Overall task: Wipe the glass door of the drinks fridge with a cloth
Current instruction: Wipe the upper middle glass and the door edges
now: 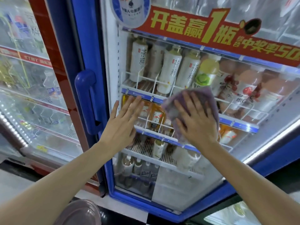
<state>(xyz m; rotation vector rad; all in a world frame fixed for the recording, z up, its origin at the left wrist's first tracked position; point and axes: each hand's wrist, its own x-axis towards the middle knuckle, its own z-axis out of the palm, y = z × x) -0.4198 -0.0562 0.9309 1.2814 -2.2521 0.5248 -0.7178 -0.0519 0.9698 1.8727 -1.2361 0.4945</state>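
The drinks fridge has a blue-framed glass door (203,184) that fills the middle of the view, with bottled drinks on wire shelves behind it. A purple cloth (209,101) lies flat against the glass at mid height. My right hand (196,120) presses on the cloth with its fingers spread and straight. My left hand (123,122) rests flat on the glass to the left of the cloth, fingers straight, holding nothing.
A blue door handle (87,98) runs down the frame left of my left hand. A red-framed fridge (53,51) stands on the left. A red and gold promotional sticker (219,33) crosses the upper glass. A clear plastic tub (81,213) sits on the floor below.
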